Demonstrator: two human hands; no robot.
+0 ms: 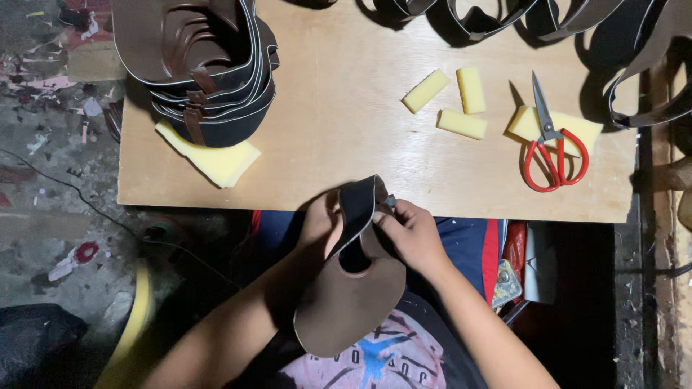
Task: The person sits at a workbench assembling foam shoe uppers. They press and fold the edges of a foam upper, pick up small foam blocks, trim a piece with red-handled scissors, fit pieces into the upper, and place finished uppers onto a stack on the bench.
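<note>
I hold a brown leather shoe upper [349,299] over my lap, just below the front edge of the wooden board [339,130]. Its dark strap [358,205] loops up between my hands. My left hand [319,223] grips the strap from the left side. My right hand [411,234] pinches the strap's right edge with its fingertips near the top.
A stack of brown and black uppers [205,65] sits on a yellow foam sheet [213,160] at the board's left. Three small foam blocks [461,101] and red-handled scissors [551,148] on another foam piece lie at right. More straps [504,14] line the far edge.
</note>
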